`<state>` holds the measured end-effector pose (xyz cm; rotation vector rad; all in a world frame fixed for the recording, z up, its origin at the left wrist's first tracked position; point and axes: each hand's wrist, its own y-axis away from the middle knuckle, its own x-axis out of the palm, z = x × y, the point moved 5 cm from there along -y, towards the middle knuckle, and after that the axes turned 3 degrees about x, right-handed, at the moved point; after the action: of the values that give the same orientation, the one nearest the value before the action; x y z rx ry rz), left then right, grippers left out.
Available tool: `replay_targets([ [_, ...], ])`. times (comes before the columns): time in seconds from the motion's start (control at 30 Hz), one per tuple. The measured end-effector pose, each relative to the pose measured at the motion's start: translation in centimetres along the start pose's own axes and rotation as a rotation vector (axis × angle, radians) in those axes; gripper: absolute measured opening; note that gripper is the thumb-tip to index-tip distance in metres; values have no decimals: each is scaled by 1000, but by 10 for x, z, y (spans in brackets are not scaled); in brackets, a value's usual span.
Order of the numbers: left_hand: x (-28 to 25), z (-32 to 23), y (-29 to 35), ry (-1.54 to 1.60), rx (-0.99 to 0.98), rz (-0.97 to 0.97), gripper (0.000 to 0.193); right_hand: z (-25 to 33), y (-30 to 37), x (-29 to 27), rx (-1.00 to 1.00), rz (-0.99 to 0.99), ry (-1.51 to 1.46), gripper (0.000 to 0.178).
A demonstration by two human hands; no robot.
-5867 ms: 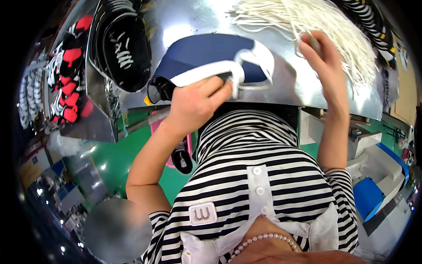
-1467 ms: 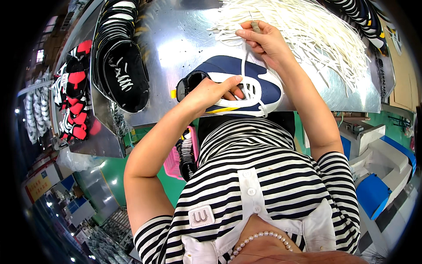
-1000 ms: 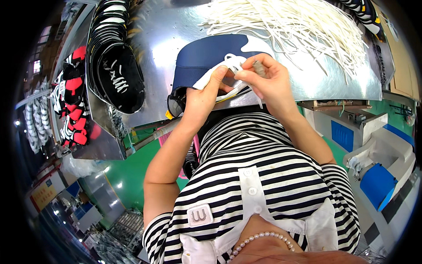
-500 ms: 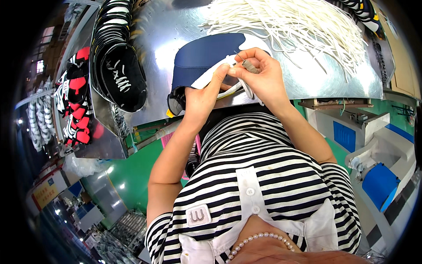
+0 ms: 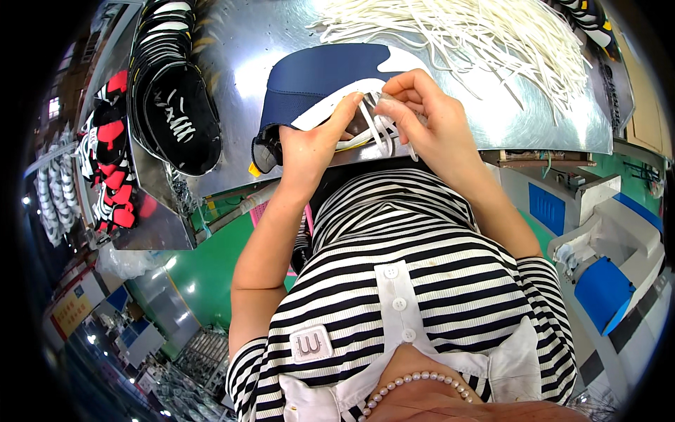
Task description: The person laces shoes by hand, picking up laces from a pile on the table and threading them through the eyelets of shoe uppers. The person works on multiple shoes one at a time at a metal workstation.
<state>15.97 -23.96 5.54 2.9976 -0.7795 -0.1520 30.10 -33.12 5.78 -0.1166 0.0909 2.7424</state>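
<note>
A navy blue and white shoe upper (image 5: 306, 77) lies near the table's front edge, its dark lining showing at the left end. My left hand (image 5: 313, 144) is closed on it, the thumb pressing along the white eyelet strip (image 5: 334, 105). At the strip's right end, my right hand (image 5: 439, 123) is pinched, with a lacing hook mostly hidden among its fingers. White shoelace (image 5: 380, 130) hangs in loops between the two hands, at the upper's opening.
A heap of loose white laces (image 5: 471, 42) covers the back right of the metal table (image 5: 242, 105). Black uppers (image 5: 183, 119) stand stacked at the left, beside red, black and white pieces (image 5: 116, 162). More uppers (image 5: 590, 24) sit at the far right. A machine with blue panels (image 5: 605, 292) stands lower right.
My right hand has turned, so the hook's grey wrapped handle and thin shaft are now mostly covered. Lace loops show more between the hands. The upper and left hand appear slightly farther left.
</note>
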Motion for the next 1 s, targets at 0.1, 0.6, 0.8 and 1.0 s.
replay_targets([
  [0.1,0,-1,0,-3,9,11,15,5,-3,-7,-33,9,145,17],
  [0.6,4,6,11,-54,150,121,16,15,-16,15,-162,145,772,13],
  [0.8,-7,10,-1,-24,-192,212,22,28,-34,16,-100,301,940,12],
  [1.0,-3,7,-20,-23,-234,332,16,-12,-57,-4,-76,-18,202,18],
])
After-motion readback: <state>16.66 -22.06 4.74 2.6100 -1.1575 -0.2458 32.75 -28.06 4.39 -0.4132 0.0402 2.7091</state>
